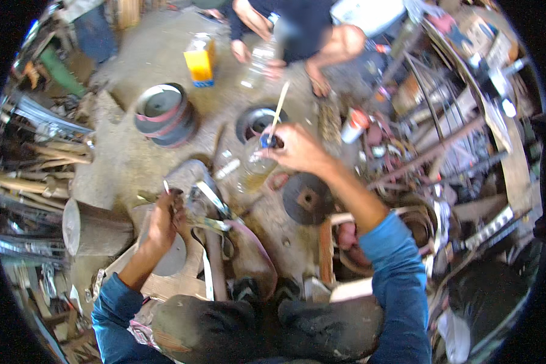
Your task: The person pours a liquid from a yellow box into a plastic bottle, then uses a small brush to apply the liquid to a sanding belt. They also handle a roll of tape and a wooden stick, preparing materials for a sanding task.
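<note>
My right hand [297, 147] grips a clear plastic bottle [255, 176] by its blue-topped neck. The bottle leans, with some yellowish liquid low inside it, and a pale straw-like stick [279, 110] rises from its top. Lower left, my left hand [162, 215] is closed with a small white stick [166, 186] poking up between the fingers, perhaps a cigarette. Beneath the bottle a dark round disc [308, 198] with a square centre hole lies near my right forearm. Straps and a pale strip [212, 199] are just right of my left hand.
Opposite me another person [297, 30] crouches, a hand by a clear bottle [260, 65]. A yellow container [199, 60] and a dark drum-shaped piece [164, 113] stand on the floor. A cut log [97, 229] sits at left; metal scrap [437, 133] crowds the right.
</note>
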The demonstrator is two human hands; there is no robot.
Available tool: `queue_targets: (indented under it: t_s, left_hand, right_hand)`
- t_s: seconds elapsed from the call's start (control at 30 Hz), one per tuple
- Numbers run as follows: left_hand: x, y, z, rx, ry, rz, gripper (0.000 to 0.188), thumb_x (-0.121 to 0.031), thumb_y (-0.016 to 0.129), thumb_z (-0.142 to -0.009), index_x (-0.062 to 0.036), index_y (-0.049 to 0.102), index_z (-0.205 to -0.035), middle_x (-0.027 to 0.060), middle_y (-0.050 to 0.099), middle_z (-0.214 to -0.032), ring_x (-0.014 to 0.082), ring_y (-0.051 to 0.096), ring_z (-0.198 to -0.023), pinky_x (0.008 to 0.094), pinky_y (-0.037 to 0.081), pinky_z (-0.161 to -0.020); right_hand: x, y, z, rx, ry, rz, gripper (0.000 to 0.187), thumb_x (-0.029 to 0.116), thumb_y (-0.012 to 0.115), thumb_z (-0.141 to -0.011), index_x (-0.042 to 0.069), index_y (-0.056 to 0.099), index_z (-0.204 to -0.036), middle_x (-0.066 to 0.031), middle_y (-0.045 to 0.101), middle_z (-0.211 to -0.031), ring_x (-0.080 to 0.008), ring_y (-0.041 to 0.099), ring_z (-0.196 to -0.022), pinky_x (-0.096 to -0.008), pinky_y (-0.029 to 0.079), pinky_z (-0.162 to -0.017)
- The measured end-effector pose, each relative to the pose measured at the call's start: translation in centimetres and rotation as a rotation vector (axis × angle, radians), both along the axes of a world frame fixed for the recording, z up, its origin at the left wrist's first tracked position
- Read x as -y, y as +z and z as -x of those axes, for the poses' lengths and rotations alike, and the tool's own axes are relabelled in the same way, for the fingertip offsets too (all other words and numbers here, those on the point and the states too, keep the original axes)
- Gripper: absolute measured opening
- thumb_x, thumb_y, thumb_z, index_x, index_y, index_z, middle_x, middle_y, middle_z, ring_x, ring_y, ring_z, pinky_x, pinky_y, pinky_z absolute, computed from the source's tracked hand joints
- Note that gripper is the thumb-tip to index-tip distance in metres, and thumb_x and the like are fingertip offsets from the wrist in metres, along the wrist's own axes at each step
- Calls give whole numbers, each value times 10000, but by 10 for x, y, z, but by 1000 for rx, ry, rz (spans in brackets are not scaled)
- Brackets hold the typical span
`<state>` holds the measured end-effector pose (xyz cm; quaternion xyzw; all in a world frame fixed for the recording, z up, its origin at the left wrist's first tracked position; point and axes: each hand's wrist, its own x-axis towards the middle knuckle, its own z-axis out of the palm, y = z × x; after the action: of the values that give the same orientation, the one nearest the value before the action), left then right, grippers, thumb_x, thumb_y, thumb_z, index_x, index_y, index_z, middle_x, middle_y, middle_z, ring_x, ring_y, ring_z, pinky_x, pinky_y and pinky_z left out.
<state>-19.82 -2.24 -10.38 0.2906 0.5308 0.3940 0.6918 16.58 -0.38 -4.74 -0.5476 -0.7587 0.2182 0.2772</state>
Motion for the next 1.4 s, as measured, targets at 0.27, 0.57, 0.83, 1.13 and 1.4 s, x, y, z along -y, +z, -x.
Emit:
queue_targets:
  t_s: [0.27, 0.57, 0.83, 1.13, 1.4]
  left_hand:
    - [7, -6, -116, 56, -477, -18, 225, -340, 534, -993, -131, 586, -1058, -69, 431, -751, 73, 405, -652, 263, 360, -602]
    - [26, -20, -161, 56, -734, -10, 192, -213, 517, -977, -96, 584, -1114, -50, 430, -770, 74, 407, -664, 249, 356, -607]
    - [30, -31, -165, 20, -754, 51, 183, -235, 535, -987, -119, 601, -1112, -52, 466, -801, 64, 424, -679, 244, 380, -623]
    - [84, -248, -147, -697, -1148, -974, 456, -215, 735, -784, -54, 631, -1197, 225, 658, -1054, 413, 651, -977, 494, 521, -828]
    - [111, -321, -165, -690, -1154, -780, 422, -217, 709, -804, -126, 619, -1206, 142, 603, -1172, 401, 667, -928, 482, 553, -783]
  right_hand:
    - [165, 56, -18, 176, -156, 248, 391, 289, 762, -840, 3, 630, -1071, -226, 682, -876, -420, 673, -813, -466, 543, -747]
    - [248, -16, -37, 267, -213, 438, 550, 276, 757, -816, 57, 524, -1263, -219, 634, -1129, -429, 640, -997, -509, 544, -819]
    - [246, -13, -37, 229, -228, 358, 677, 271, 781, -806, 79, 457, -1369, -223, 617, -1158, -445, 630, -999, -521, 531, -813]
    - [271, 62, -28, 553, -409, 586, 669, 283, 787, -798, 139, 488, -1379, -191, 615, -1221, -408, 591, -1134, -493, 491, -890]
    - [351, 191, -40, 281, -701, 618, 690, 162, 889, -717, -3, 573, -1308, -152, 711, -923, -213, 683, -700, -339, 534, -653]
